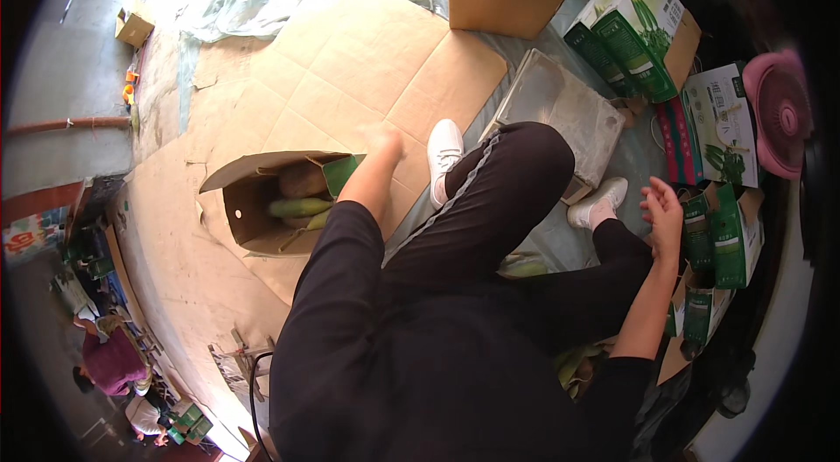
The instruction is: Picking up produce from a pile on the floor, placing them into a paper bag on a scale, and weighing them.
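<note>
An open cardboard box (249,226) stands left of my legs on flattened cardboard. Inside lie long green pieces (302,207) that look like corn in the husk, and a rounded brown item (300,180). My left hand (386,145) is just beyond the box's green flap (340,173), smeared by motion, its fingers not readable. Out to the right, my right hand (663,213) hangs with its fingers apart and nothing in it. Nearest to it are green printed cartons (728,236) with open tops. More green husks (573,368) show beside my right elbow.
A flattened cardboard sheet (350,51) covers the floor ahead. Beyond my feet are a brown box (503,11) and a worn, flat-topped box (560,108). Green-white cartons (647,33) and a pink fan (779,115) line the right. Two people (114,361) are at the far left.
</note>
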The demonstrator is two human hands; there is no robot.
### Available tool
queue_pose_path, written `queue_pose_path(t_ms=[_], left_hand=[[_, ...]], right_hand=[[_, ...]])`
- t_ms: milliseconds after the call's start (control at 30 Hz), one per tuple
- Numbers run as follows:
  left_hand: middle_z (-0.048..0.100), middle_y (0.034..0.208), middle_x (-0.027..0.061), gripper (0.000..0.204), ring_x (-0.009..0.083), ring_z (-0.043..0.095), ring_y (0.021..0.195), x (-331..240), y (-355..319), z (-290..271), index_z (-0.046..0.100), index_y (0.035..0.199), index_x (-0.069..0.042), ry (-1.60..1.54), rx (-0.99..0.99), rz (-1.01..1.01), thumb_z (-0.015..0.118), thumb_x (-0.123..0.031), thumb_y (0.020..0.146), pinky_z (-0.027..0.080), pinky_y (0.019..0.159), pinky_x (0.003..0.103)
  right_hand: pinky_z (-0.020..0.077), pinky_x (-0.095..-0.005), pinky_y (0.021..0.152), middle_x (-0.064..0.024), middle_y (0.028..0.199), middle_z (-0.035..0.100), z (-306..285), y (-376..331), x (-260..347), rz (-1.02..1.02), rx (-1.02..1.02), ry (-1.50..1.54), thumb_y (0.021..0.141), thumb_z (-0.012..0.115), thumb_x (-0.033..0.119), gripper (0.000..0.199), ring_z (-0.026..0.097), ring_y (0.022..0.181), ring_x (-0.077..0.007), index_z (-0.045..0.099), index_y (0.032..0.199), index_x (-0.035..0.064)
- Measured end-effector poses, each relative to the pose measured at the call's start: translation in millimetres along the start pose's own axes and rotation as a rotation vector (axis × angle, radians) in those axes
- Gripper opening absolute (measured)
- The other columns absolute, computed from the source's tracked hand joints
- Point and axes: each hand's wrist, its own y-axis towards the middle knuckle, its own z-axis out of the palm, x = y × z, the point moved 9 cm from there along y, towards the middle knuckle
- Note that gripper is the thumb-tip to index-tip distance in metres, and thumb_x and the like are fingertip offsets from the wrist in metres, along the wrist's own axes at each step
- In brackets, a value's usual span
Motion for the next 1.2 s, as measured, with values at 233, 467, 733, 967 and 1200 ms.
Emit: queue_pose_path(t_ms=[233,467,733,967,1200], left_hand=[[0.052,0.123,0.0084,0.074,0.0312,0.049,0.113,23,-49,29,0.044,0.126,-0.016,0.245,0.323,0.010,0.071,-0.049,0.066,0.033,0.087,0.068],[0.048,0.123,0.0110,0.075,0.0361,0.039,0.119,34,-84,95,0.040,0.127,-0.021,0.328,0.280,0.068,0.071,-0.046,0.064,0.026,0.088,0.071],[0.017,0.146,0.0087,0.091,0.0466,0.019,0.128,103,-155,129,0.021,0.138,-0.033,0.309,0.538,-0.076,0.072,-0.043,0.064,0.018,0.097,0.067],[0.014,0.147,0.0067,0.090,0.0440,0.019,0.129,115,-165,154,0.021,0.138,-0.033,0.421,0.605,-0.097,0.071,-0.047,0.065,0.023,0.097,0.064],[0.055,0.117,0.0172,0.063,0.0307,0.050,0.112,99,-91,122,0.050,0.122,-0.010,0.022,0.249,0.237,0.071,-0.036,0.068,0.042,0.092,0.040]], right_hand=[[0.0383,-0.0173,0.058,-0.0004,0.091,0.058,6,0,-16,0.070,0.040,-0.158,0.085,0.054,0.011,0.030,0.052,0.071,-0.0061,0.054,0.114,0.0052],[0.0453,-0.0241,0.071,-0.0048,0.089,0.058,-1,-1,-24,-0.018,0.054,-0.092,0.081,0.055,0.005,0.030,0.054,0.078,-0.0116,0.055,0.111,0.0021],[0.0464,-0.0306,0.069,-0.0092,0.082,0.062,18,10,-35,-0.101,0.114,-0.153,0.076,0.060,0.013,0.032,0.060,0.077,-0.0184,0.057,0.106,0.0022],[0.0468,-0.0346,0.071,-0.0124,0.084,0.063,-4,-7,-16,-0.157,0.014,-0.250,0.074,0.059,0.015,0.032,0.061,0.080,-0.0258,0.058,0.104,0.0037],[0.0458,-0.0272,0.074,-0.0073,0.088,0.061,-14,-10,13,-0.262,0.087,-0.034,0.079,0.059,0.013,0.032,0.058,0.081,-0.0153,0.056,0.109,0.0020]])
